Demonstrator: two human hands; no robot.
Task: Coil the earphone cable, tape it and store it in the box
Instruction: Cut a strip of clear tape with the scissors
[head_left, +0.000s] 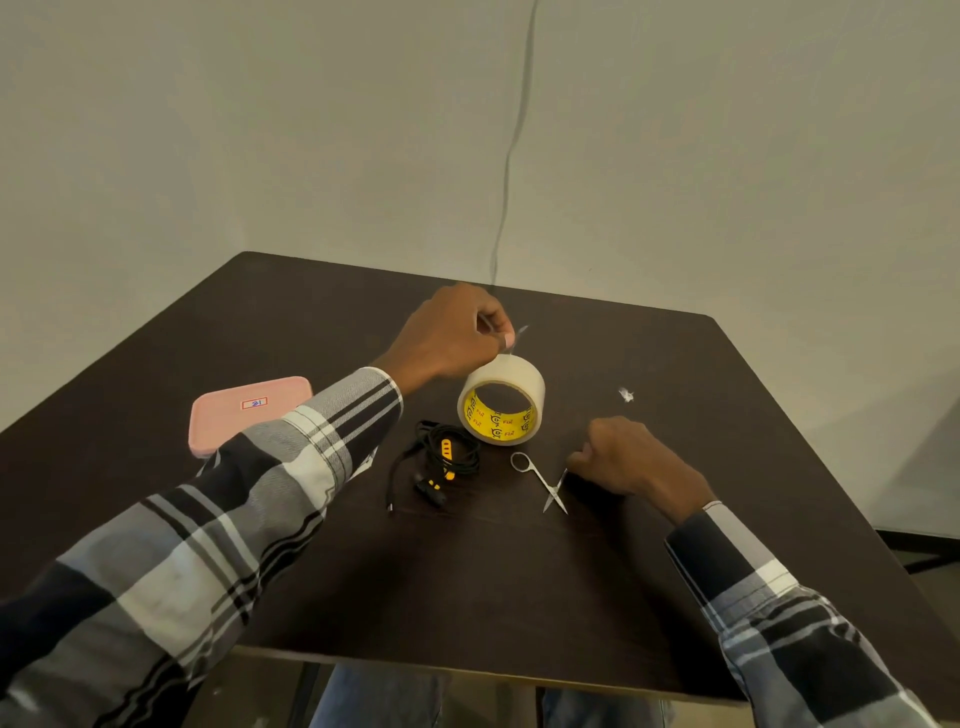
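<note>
Checked black, white and grey sleeves fill the bottom of the head view, one on each forearm. Further in on the dark brown wooden table (519, 597) the right hand (631, 460) rests with its fingers curled beside the small steel scissors (543, 480), which lie with their blades apart; whether it touches their handle I cannot tell. Left of them sits the black earphone cable with orange fittings (441, 462), loosely bundled, its plug end trailing toward the near side. Just beyond stands the roll of clear tape with a yellow printed core (501, 405), on edge. The left hand (452, 338) pinches the free tape end above it. Nothing steadies the roll, so a pull may drag or tip it, and the strip could fold onto itself. Untaped, the coil may spring loose. The pink rounded plastic box (244, 410) lies shut, well to the left.
</note>
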